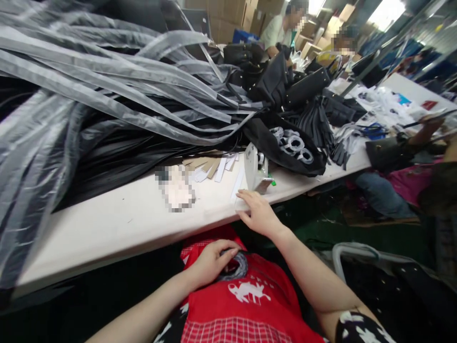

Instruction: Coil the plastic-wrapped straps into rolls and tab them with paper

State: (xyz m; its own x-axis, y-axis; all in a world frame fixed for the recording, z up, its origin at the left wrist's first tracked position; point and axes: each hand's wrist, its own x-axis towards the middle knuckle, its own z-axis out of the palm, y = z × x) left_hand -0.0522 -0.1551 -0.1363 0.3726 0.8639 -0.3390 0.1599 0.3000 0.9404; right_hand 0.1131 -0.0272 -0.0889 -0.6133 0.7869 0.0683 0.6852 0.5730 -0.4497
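Note:
My left hand (pixel 214 259) is at my lap against the red apron (pixel 210 309), its fingers curled round a grey ring-shaped roll (pixel 240 267). At the table's front edge, my right hand (pixel 257 209) rests with its fingers apart, the fingertips near a white strip (pixel 238 183). Just beyond those fingertips stands a white tape dispenser (pixel 252 166) with a green part at its base. Several white and brown paper strips (pixel 213 167) lie to its left on the white table (pixel 117 224).
Long black straps with translucent wrapping (pixel 117 95) cover the table's left and back. Rolls of tape (pixel 295 143) sit on a black bag (pixel 314 166) at the right. Black bags (pixel 271 81) are piled behind. Other people work farther back and at the right.

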